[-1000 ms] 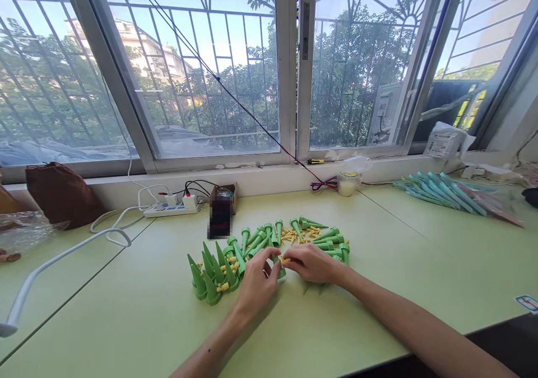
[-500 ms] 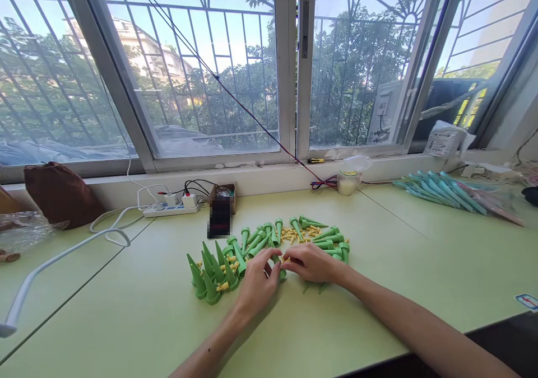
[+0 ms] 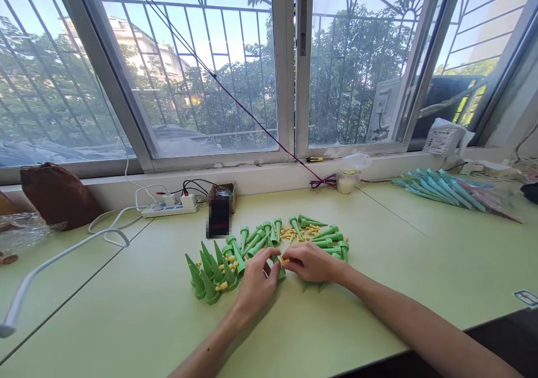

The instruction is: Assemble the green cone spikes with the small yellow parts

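My left hand [image 3: 257, 280] is closed around a green plastic spike [image 3: 282, 274], most of it hidden by the fingers. Close beside it, the fingertips of my right hand [image 3: 313, 262] pinch a small yellow plastic piece [image 3: 286, 261] against or just next to the spike; I cannot tell whether the two touch. Left of my hands, several green cones [image 3: 209, 286] stand point up with yellow pieces [image 3: 221, 286] among them. Beyond my fingers lie more green spikes [image 3: 258, 242] and a pile of loose yellow pieces [image 3: 289, 234]. Further spikes [image 3: 332, 237] lie behind my right wrist.
At the back stand a power strip [image 3: 170, 210], a small cardboard box [image 3: 230, 199] and a jar [image 3: 347, 182]. Blue-green plastic packets [image 3: 445, 187] lie at the right. A brown bag [image 3: 59, 196] and a white curved stand [image 3: 54, 260] are at the left of the table [image 3: 147, 322].
The view has shifted very slightly. Both hands keep nearly the same pose, and the yellow piece at my right fingertips shows more plainly now.
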`<state>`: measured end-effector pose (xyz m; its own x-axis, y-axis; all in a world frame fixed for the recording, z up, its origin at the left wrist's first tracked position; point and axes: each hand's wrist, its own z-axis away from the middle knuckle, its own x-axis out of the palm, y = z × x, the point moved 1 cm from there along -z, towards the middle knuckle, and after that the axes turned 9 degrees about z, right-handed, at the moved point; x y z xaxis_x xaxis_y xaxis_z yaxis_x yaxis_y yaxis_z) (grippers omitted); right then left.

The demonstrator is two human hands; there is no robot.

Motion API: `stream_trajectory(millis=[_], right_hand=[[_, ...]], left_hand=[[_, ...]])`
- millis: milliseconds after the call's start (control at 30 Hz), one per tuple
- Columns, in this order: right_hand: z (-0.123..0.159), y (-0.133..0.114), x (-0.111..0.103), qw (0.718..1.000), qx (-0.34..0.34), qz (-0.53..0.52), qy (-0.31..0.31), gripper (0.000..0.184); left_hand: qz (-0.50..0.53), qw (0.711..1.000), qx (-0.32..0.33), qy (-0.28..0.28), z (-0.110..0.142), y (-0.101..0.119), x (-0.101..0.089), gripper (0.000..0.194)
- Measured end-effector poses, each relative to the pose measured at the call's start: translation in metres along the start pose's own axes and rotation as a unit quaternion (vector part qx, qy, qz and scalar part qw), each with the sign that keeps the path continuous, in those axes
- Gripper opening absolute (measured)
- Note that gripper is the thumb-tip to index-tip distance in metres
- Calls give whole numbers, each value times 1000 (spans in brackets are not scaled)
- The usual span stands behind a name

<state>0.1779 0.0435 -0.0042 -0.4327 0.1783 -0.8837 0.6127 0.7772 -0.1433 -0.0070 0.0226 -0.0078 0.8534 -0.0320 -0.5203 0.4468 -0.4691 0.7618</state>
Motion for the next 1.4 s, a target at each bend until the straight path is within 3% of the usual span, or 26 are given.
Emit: stream_trajectory(millis=[300,1400], right_hand=[[-1,4,6,1000,-1,19,-13,35],[-1,6,7,1000,1,19,-22,40]], left_hand=[[0,1000,13,10,0,-2,0,21],[-13,1000,4,-18,1,1,-1,20]])
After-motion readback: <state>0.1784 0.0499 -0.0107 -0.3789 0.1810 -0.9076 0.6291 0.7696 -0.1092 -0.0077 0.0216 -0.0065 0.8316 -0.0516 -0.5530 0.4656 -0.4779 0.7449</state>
